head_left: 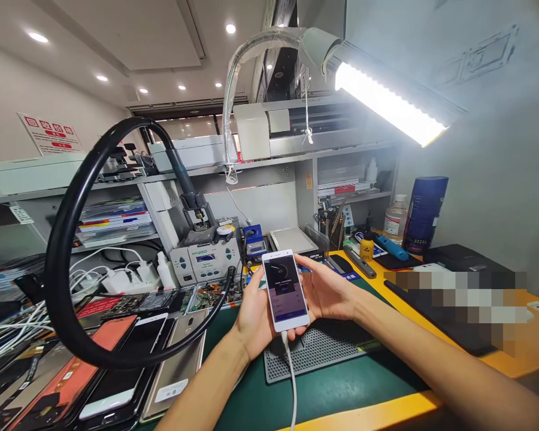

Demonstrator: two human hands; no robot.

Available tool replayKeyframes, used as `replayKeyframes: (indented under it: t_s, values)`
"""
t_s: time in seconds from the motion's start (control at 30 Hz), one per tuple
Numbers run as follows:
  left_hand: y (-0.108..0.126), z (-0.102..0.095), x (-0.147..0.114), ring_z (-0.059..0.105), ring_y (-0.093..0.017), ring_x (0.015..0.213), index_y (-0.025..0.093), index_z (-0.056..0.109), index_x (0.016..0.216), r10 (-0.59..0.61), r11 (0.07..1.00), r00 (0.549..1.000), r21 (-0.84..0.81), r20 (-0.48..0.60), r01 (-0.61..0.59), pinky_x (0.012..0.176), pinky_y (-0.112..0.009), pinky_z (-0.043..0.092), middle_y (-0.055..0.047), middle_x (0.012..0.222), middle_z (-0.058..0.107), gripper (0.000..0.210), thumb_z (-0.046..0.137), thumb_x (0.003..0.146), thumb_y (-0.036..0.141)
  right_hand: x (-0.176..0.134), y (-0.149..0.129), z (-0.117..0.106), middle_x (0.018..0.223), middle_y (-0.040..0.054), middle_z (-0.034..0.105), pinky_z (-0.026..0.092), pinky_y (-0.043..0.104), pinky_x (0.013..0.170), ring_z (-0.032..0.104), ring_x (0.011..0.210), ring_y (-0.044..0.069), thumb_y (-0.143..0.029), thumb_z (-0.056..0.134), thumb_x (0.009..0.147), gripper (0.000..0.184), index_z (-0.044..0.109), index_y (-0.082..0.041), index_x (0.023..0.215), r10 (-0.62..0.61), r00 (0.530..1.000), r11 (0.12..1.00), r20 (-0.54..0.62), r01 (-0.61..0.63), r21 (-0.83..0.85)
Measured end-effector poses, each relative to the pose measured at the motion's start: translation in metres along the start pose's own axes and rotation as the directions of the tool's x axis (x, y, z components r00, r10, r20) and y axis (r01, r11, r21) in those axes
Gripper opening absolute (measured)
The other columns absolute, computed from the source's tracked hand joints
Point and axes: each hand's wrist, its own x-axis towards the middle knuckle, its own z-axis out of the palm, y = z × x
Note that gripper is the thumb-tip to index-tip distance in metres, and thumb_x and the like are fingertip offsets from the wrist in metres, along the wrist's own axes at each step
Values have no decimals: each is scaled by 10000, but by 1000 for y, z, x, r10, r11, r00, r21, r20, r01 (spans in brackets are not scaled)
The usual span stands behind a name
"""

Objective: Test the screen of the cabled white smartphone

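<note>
A white smartphone (287, 293) with a lit screen is held upright between both hands, tilted back toward me. Its display is dark at the top with a round dial, and greyish below. My left hand (254, 314) grips its left edge, with the thumb along the side. My right hand (326, 290) grips the right edge, and some fingertips show under the lower corner. A white charging cable (291, 371) is plugged into the phone's bottom and runs down toward me. Beneath the hands lies a grey perforated mat (332, 350) on a green work mat (341, 389).
A hot-air rework station (206, 260) stands behind on the left; its thick black hose (56, 269) loops in front. Several phones, including a gold one (179, 359), lie at the left. A lit lamp (386, 99) hangs above. Bottles, such as a yellow one (366, 248), stand at the right.
</note>
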Motion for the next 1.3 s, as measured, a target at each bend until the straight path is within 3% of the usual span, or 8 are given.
replayKeyframes:
  t_s: [0.13, 0.23, 0.43, 0.73, 0.8, 0.93, 1.0, 1.3]
  values:
    - [0, 0, 0, 685, -289, 720, 90, 645, 1217, 2, 1000, 1000, 20, 4, -2, 452, -311, 505, -203, 968, 698, 716, 312, 954, 666, -2, -1, 8, 889, 89, 700, 575, 408, 695, 675, 760, 218, -730, 442, 896, 616, 618, -145, 975, -3, 991, 1000, -134, 2, -8]
    - [2, 1, -1, 678, -293, 714, 67, 654, 1184, -9, 1000, 1000, 16, -3, 9, 411, -322, 505, -221, 1000, 689, 755, 268, 956, 674, -4, -2, 17, 859, 80, 687, 561, 352, 612, 645, 711, 202, -747, 415, 899, 649, 639, -145, 992, -79, 977, 989, -200, 51, -140]
    - [3, 0, 1, 674, -287, 760, 81, 670, 1136, -6, 1000, 1000, -7, 28, 6, 430, -346, 546, -211, 1077, 674, 722, 297, 952, 671, -5, -1, 21, 1040, 129, 697, 544, 330, 545, 628, 712, 200, -634, 332, 985, 599, 667, -150, 1096, -254, 930, 904, -267, 131, -407]
    - [4, -3, 0, 656, -279, 856, 97, 632, 1277, 22, 1000, 996, -20, 84, -21, 496, -383, 589, -208, 1212, 634, 683, 375, 948, 637, 2, 8, 12, 1051, 136, 719, 508, 278, 452, 631, 601, 172, -635, 335, 980, 609, 692, -157, 1100, -433, 855, 816, -286, 237, -528]
    - [4, -2, -1, 658, -296, 903, 125, 600, 1333, 37, 998, 993, -46, 109, -32, 491, -382, 587, -205, 1252, 622, 671, 351, 960, 624, 2, 5, 9, 1100, 132, 693, 509, 276, 426, 627, 586, 161, -606, 368, 979, 553, 676, -164, 1104, -510, 801, 784, -312, 284, -552]
    - [3, -3, -1, 659, -303, 876, 112, 591, 1352, 39, 999, 998, -38, 49, -38, 484, -404, 587, -215, 1197, 642, 703, 343, 956, 638, 1, 1, 2, 951, 95, 653, 530, 267, 438, 645, 636, 170, -539, 503, 940, 410, 633, -152, 964, -706, 596, 659, -382, 355, -663]
    - [3, -3, 0, 657, -302, 871, 108, 601, 1344, 40, 999, 999, -24, 25, -40, 483, -410, 589, -213, 1186, 645, 702, 359, 951, 636, 3, 1, 1, 852, 63, 630, 524, 256, 436, 631, 611, 158, -550, 551, 907, 397, 607, -157, 888, -739, 554, 632, -383, 375, -678]
    - [4, -1, -1, 651, -301, 953, 106, 619, 1319, 64, 998, 997, -1, 50, -64, 476, -385, 588, -187, 1280, 623, 662, 346, 967, 596, 7, 4, 6, 702, 22, 610, 498, 227, 417, 594, 540, 124, -587, 704, 776, 449, 612, -148, 788, -703, 559, 701, -440, 435, -565]
